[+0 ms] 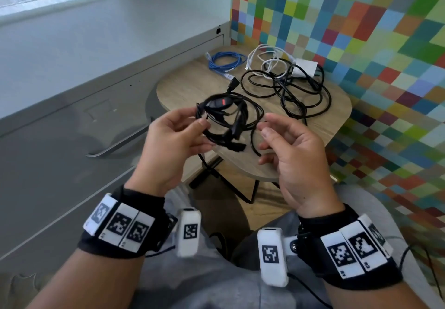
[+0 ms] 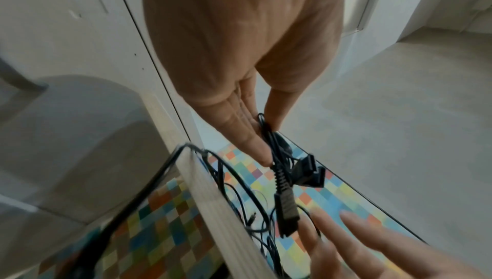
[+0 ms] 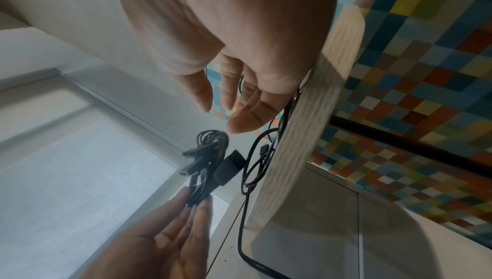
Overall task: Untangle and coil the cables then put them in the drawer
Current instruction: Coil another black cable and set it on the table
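My left hand pinches a coiled black cable with a red-marked plug, held above the near edge of the small wooden table. The left wrist view shows my thumb and fingers on that black cable. My right hand hovers just to its right, fingers relaxed and apart, holding nothing; the right wrist view shows the fingers clear of the black cable. A tangle of black cables, a white cable with charger and a coiled blue cable lie on the table.
A grey cabinet with a drawer handle stands to the left. A wall of coloured squares runs behind and right of the table. The table's black wire legs stand in front of my grey-trousered knees.
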The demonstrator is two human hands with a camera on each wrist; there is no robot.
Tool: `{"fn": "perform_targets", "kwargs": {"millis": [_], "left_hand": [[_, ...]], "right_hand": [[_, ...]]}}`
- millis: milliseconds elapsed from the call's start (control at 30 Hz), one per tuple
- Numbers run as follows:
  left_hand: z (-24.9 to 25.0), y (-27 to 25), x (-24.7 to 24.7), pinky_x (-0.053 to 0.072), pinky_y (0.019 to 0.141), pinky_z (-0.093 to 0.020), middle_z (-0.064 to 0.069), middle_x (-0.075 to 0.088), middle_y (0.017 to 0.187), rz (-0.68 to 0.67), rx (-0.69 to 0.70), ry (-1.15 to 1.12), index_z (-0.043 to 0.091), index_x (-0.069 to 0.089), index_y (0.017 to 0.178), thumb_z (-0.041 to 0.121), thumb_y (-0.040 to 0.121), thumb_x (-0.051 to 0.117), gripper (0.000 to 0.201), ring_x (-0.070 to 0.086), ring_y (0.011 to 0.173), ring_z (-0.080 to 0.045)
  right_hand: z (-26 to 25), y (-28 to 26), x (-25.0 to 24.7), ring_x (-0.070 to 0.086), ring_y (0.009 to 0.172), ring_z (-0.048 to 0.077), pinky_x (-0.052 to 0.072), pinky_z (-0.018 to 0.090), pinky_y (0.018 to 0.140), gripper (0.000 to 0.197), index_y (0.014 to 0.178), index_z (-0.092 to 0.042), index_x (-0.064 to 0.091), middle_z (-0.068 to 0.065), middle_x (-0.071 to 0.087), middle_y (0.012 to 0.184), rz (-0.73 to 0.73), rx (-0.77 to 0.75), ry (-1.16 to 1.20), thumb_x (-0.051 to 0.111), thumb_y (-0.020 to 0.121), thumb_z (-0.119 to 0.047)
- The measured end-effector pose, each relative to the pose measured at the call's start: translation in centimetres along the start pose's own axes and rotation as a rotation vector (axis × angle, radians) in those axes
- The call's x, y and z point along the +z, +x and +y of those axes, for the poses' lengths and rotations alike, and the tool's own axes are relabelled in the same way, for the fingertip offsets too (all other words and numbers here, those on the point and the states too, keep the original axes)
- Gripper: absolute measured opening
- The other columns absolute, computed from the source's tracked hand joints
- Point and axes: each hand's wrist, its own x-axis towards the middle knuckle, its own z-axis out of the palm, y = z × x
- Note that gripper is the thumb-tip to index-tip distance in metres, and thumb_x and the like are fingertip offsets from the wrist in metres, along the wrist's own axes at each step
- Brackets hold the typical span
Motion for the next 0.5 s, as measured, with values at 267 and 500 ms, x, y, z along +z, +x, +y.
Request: {"fn": "perform_targets", "kwargs": {"millis": [267, 500], "left_hand": [[1.9, 7.6, -2.4, 0.064, 0.071, -0.033, -0.012, 0.075, 0.096, 0.14, -0.004, 0.093, 0.002, 0.065, 0.119, 0.006, 0.098, 0.066, 0.021, 0.076, 0.071, -0.025], [1.0, 13.5, -2.5, 0.065, 0.076, -0.038, -0.02, 0.073, 0.107, 0.24, -0.106, 0.217, 0.011, 0.065, 0.098, 0.006, 0.097, 0.069, 0.006, 0.076, 0.09, -0.031]], "right_hand": [[0.7, -0.1, -0.2, 0.065, 0.067, 0.026, 0.057, 0.035, 0.06, 0.016, 0.1, -0.019, 0.077, 0.019, 0.072, 0.087, -0.111, -0.078, -0.21, 0.067, 0.099, -0.006], [0.7, 0.0, -0.3, 0.069, 0.069, 0.022, 0.063, 0.04, 0.065, 0.016, 0.098, -0.017, 0.077, 0.016, 0.073, 0.085, -0.106, -0.056, -0.238, 0.066, 0.099, -0.006]]}}
